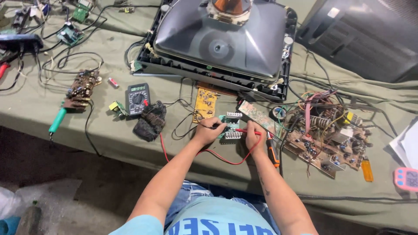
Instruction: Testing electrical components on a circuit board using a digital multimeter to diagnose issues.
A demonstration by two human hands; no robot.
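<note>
My left hand (209, 130) pinches a black probe, its tip resting on a small green circuit board (230, 126) with white finned parts. Just right of that board, my right hand (254, 135) holds a red probe (244, 130) whose tip also touches it. The probes' red and black leads (209, 152) loop across the cloth toward a dark multimeter (138, 98) at left. A yellow circuit board (205, 103) lies just beyond my left hand.
A picture tube in its black frame (217, 39) lies face down at the back. A large wired circuit board (326, 135) sits right, a dark rag (150, 121) and green-handled tool (57, 120) left. The table's front edge runs just below my hands.
</note>
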